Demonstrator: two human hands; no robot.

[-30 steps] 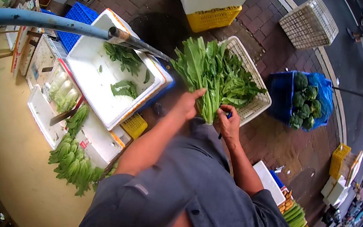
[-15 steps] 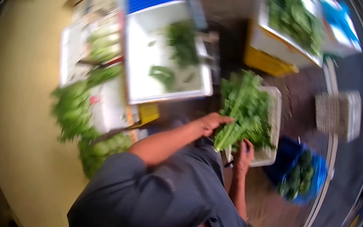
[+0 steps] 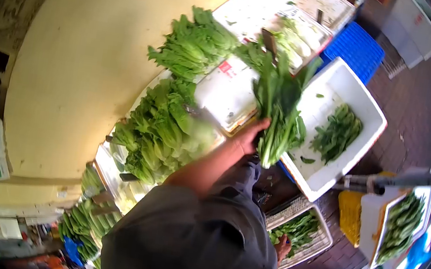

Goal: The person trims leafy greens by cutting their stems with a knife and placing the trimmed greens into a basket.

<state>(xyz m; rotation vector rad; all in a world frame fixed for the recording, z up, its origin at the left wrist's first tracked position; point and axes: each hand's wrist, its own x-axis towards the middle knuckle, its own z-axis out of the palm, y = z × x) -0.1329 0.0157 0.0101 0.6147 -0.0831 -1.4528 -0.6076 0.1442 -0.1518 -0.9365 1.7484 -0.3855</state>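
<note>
My left hand [image 3: 249, 135] is closed round the lower stalks of a leafy green bunch [image 3: 280, 108]. The bunch is held upright in the view, over the near left edge of a white foam box [image 3: 363, 135] with loose greens [image 3: 338, 132] inside. Lower down, my right hand [image 3: 282, 247] is at the near edge of a pale plastic crate [image 3: 325, 229], beside the greens [image 3: 298, 230] in it. Its fingers look curled, and a small dark blue thing shows at them, too small to make out.
Lettuce heads [image 3: 158, 126] are piled left of my left arm, with more [image 3: 201, 43] above. A knife [image 3: 269, 43] lies near pale cabbages [image 3: 296, 43]. At the right stand a metal pole [image 3: 415, 180], a yellow crate [image 3: 349, 216] and a foam box of greens [image 3: 402, 226].
The view has swung toward the yellowish surface and lettuce. My left hand has carried the bunch from above the pale crate to the foam box; my right hand has stayed by the crate, apart from it.
</note>
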